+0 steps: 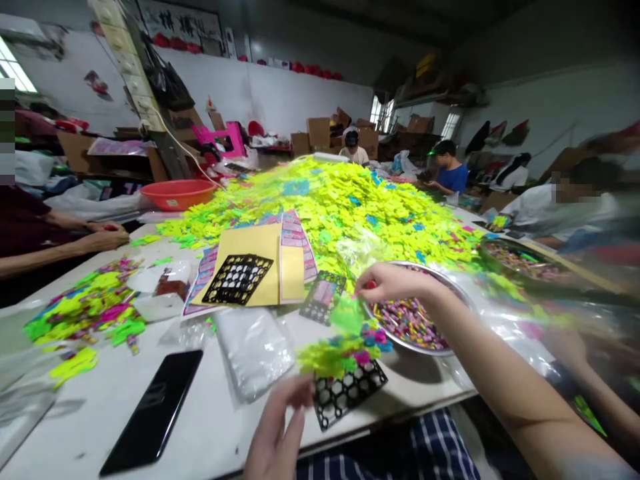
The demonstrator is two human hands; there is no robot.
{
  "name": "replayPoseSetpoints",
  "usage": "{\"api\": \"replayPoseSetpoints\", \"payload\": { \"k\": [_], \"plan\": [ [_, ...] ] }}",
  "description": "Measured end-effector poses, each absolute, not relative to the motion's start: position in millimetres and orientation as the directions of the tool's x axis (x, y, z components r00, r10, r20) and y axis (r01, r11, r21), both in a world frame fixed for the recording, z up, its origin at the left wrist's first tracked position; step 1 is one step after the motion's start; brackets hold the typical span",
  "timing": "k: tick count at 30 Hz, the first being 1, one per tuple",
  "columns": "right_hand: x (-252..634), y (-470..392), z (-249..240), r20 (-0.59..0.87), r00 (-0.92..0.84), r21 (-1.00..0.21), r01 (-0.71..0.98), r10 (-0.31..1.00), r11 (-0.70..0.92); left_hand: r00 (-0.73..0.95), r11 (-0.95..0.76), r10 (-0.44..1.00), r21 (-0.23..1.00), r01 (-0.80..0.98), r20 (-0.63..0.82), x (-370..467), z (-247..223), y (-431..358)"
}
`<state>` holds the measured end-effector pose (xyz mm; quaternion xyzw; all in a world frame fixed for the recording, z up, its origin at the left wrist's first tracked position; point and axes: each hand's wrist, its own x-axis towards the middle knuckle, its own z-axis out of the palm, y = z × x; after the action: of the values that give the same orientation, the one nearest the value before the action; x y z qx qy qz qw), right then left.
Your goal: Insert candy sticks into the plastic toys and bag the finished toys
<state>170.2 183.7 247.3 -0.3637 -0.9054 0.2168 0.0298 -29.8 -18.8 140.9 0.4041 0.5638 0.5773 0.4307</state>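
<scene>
My left hand (281,423) is at the front edge of the table, blurred, its fingertips by the left side of a black perforated plate (350,392). I cannot tell whether they grip it. A heap of yellow, blue and pink plastic pieces (327,355) covers the plate's far part. My right hand (393,283) is closed in a pinch at the left rim of a metal bowl (443,351). In the bowl lie many small multicoloured pieces (410,320). A smeared green piece (347,313) appears just below the right fingertips; what they hold is unclear.
A large pile of yellow-green pieces (340,200) fills the table's middle. A phone (155,407), clear plastic bags (255,353), cardboard (250,243) with another black plate (237,279), and a smaller pile (95,300) lie leftward. Co-workers sit around the table.
</scene>
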Motion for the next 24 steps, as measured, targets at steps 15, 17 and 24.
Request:
{"api": "replayPoseSetpoints", "payload": {
  "k": [15, 17, 24],
  "plan": [
    [230.3, 31.1, 143.0, -0.02, -0.472, -1.0, 0.013, 0.881, -0.016, -0.141, 0.153, 0.978, 0.988, -0.023, -0.155, 48.3, 146.9, -15.9],
    [224.5, 14.1, 121.6, -0.099, -0.438, -0.989, -0.056, 0.894, -0.138, -0.176, 0.201, 0.958, 0.966, -0.161, -0.228, 49.9, 140.8, -14.9],
    [192.3, -26.0, 97.8, -0.272, -0.377, -0.87, -0.296, 0.885, -0.394, -0.164, 0.212, 0.947, 0.921, -0.326, -0.276, 57.8, 121.8, -15.1]
  ]
}}
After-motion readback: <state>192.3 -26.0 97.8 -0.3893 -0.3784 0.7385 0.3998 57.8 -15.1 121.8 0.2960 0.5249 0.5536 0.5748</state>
